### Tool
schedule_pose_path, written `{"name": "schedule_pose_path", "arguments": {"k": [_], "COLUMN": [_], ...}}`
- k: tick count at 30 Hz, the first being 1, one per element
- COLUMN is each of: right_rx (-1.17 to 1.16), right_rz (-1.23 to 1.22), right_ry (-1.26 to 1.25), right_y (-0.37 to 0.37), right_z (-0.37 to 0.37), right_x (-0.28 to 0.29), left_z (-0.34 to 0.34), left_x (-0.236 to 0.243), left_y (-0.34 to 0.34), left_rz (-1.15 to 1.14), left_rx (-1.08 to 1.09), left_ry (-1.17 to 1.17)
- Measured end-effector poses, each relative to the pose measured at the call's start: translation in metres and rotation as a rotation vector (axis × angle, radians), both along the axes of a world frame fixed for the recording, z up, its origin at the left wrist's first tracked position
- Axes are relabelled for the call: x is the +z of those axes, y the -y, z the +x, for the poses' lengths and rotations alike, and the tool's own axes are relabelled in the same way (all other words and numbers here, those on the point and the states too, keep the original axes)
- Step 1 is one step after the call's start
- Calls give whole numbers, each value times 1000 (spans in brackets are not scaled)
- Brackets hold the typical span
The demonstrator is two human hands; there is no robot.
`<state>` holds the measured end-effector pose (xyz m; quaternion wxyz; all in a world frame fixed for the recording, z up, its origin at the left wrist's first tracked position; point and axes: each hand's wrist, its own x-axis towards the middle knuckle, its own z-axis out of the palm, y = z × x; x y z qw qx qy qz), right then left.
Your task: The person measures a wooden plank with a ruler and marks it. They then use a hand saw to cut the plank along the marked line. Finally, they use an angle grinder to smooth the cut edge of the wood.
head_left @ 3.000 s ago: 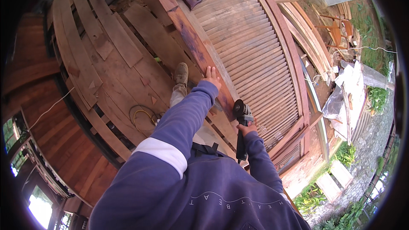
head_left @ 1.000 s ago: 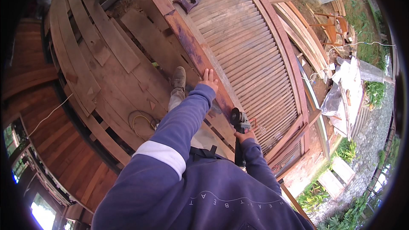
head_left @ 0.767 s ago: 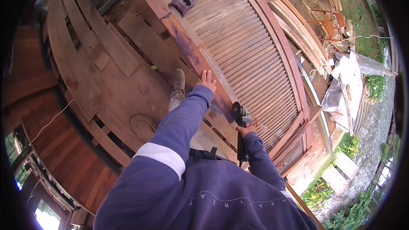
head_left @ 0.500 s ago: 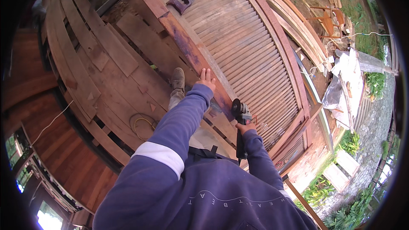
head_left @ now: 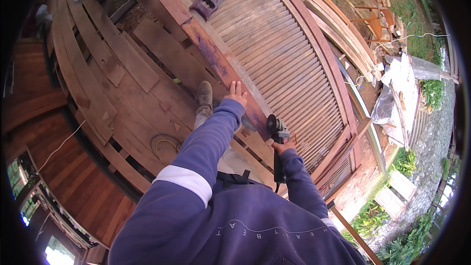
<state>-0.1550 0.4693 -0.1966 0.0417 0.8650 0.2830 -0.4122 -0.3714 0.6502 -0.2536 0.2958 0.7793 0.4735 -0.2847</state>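
My left hand (head_left: pixel 236 95) lies with fingers stretched out on a long reddish board (head_left: pixel 211 54) with dark purple stains, along the left edge of a wooden louvred panel (head_left: pixel 274 44). My right hand (head_left: pixel 282 147) grips a dark angle grinder (head_left: pixel 277 128), its disc at the board's lower part, just below and right of my left hand; whether they touch I cannot tell. A handsaw (head_left: pixel 208 1) with a purple-brown handle rests on the panel's top left corner.
Loose planks (head_left: pixel 122 68) with gaps form the floor at left, with a coiled yellow-and-dark cable (head_left: pixel 166 145) and my shoe (head_left: pixel 205 97) on them. Curved timber strips (head_left: pixel 333 29), a wooden chair (head_left: pixel 378 23), white plastic sheeting (head_left: pixel 392 88) and a stone path (head_left: pixel 427 157) are at right.
The view has shifted slightly, so the saw and upper panel appear a little lower and further left. Both hands keep their places on board and grinder.
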Motion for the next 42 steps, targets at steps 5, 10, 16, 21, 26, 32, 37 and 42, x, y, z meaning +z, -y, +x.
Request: {"name": "schedule_pose_path", "arguments": {"k": [5, 10, 16, 21, 26, 32, 37, 42], "right_rx": [8, -14, 0, -30, -34, -51, -21, 8], "right_rz": [-102, -7, -3, -69, 22, 91, -24, -1], "right_ry": [23, 34, 29, 0, 8, -9, 51, -2], "right_y": [45, 66, 30, -4, 40, 9, 0, 27], "right_z": [4, -7, 4, 0, -2, -7, -2, -2], "right_x": [-16, -1, -16, -4, -2, -4, -4, -4], "left_z": [-1, -3, -3, -7, -2, -8, -2, -5], "left_x": [-54, -9, -9, -19, -9, -25, -8, -19], "left_y": [13, 2, 0, 2, 2, 9, 4, 5], "left_rz": [70, 0, -13, 21, 3, 43, 19, 29], "left_rx": [261, 107, 125, 159, 139, 169, 125, 144], "left_ry": [164, 108, 114, 163, 111, 173, 108, 133]}}
